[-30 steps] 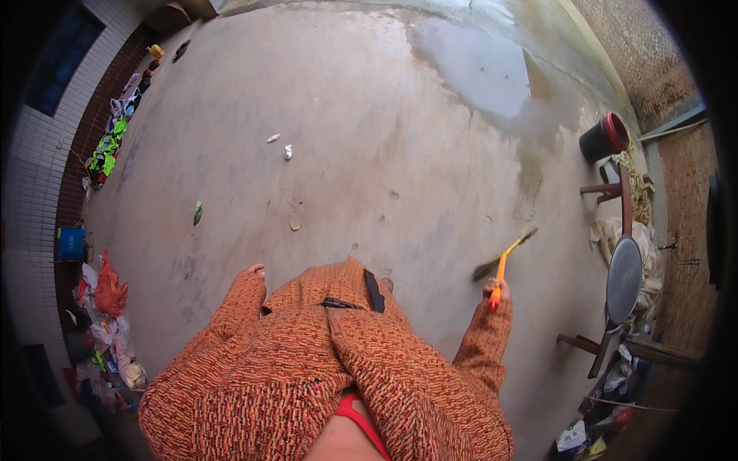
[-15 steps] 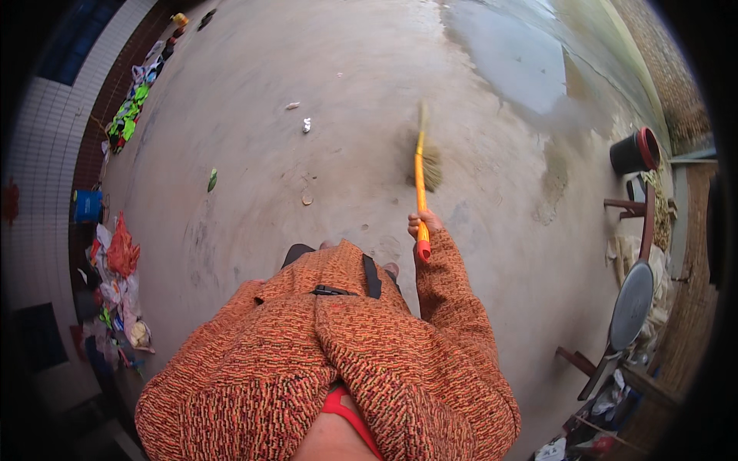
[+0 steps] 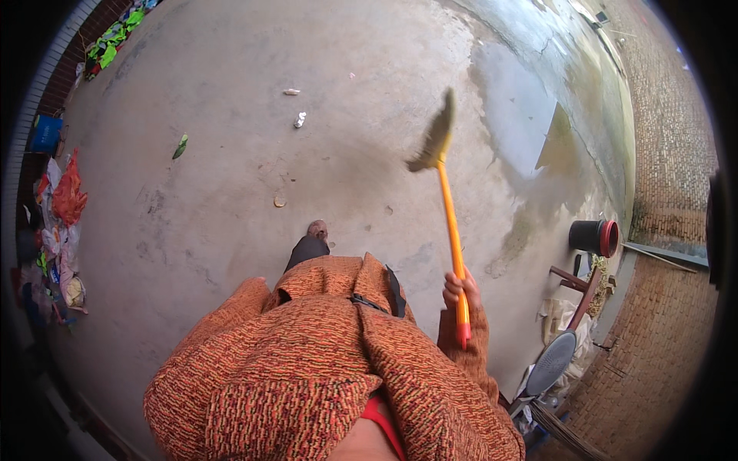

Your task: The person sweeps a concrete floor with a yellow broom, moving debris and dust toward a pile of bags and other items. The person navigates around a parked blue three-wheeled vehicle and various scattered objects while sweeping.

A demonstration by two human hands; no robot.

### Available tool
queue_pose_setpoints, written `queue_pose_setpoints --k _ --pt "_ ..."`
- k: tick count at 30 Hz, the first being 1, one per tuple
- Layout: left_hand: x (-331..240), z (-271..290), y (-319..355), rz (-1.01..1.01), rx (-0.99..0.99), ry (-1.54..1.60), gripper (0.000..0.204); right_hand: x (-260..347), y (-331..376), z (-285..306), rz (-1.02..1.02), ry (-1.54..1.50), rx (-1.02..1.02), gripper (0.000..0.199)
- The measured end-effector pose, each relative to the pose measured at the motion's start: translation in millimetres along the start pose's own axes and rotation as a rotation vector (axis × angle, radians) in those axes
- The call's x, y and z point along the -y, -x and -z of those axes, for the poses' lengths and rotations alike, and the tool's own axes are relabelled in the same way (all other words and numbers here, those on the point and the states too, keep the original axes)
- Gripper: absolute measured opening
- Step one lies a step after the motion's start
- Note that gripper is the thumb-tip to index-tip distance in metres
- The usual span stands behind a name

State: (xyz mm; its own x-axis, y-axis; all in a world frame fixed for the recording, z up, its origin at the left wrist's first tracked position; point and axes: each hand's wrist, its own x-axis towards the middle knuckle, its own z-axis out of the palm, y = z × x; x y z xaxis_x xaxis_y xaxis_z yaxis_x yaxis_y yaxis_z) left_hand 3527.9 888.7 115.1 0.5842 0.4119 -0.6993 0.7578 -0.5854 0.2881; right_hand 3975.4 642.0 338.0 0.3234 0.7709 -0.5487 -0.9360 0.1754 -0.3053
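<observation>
My right hand (image 3: 461, 290) is closed round the handle of a broom (image 3: 452, 223), close to its red end. The handle is orange and yellow. Away from me at the far end spreads the straw-coloured broom head (image 3: 437, 138), blurred at its edges and tilted over the concrete floor. My left hand is out of sight; only the patterned left sleeve (image 3: 238, 307) shows beside my body. On the floor ahead lie a crumpled white scrap (image 3: 300, 120), a pale scrap (image 3: 290, 92), a green leaf (image 3: 181, 146) and a small round piece (image 3: 279, 201).
A wet patch (image 3: 519, 107) spreads at the far right. Along the right wall stand a black bucket (image 3: 588, 236) with a red rim and a stool with a grey round seat (image 3: 552, 363). Plastic bags (image 3: 68, 200) and a blue container (image 3: 46, 134) line the left side.
The broom and my right hand have swung to the right and the broom head has turned. My body has shifted, and one shoe now shows stepping forward.
</observation>
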Motion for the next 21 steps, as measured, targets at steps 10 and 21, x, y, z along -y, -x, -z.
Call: queue_pose_setpoints --k 10,21 --pt "4 19 -119 0.453 0.272 0.511 0.032 82 10 95 0.019 -0.305 -0.489 0.007" --pt "-104 35 -50 0.573 0.004 0.584 0.031 131 -163 157 -0.591 -0.525 -0.208 0.006"
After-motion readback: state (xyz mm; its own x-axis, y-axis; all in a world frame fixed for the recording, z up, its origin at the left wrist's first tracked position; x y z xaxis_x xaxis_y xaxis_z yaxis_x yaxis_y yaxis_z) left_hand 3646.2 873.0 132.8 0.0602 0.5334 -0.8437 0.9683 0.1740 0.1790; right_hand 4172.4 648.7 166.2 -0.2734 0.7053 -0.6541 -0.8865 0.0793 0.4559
